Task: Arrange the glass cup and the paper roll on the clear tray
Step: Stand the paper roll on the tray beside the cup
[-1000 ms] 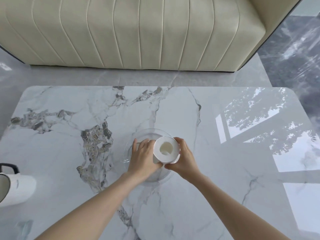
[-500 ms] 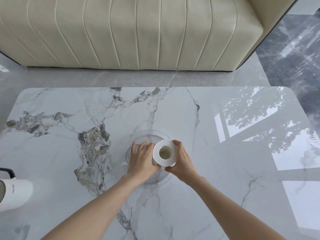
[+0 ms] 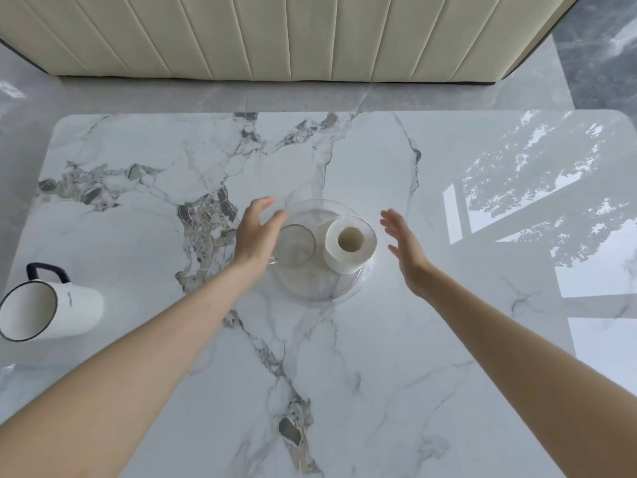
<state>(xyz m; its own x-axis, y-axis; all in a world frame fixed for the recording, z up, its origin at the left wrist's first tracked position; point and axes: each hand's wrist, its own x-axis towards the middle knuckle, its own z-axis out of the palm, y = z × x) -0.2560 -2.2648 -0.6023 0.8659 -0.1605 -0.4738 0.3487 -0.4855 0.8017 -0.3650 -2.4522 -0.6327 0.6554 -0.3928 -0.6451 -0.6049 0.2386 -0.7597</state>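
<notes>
I take the clear tray as my landmark; it sits near the middle of the marble table. On it stand both task things: the glass cup upright on its left half, and the paper roll on end on its right half, core hole facing up. The two stand just beside each other; I cannot tell whether they touch.

My left hand hovers over the tray's left rim, fingers spread and loose, gripping nothing; it lies against the cup's left side in the picture, but I cannot tell whether it touches the glass. My right hand is off the tray's right side, palm open, fingers extended, empty and apart from the roll.

I judge the arranging as good as done. If I need to nudge anything, the cup will be hard, smooth and slippery, and breakable, so I'd wrap fingers around its wall below the lip rather than pinch the rim. The roll should be light and soft and will dent under a squeeze, so I'd take it gently around its outer wrap. The tray looks slick on polished marble; a push could slide it.

A white mug lies on its side far left of the tray.
</notes>
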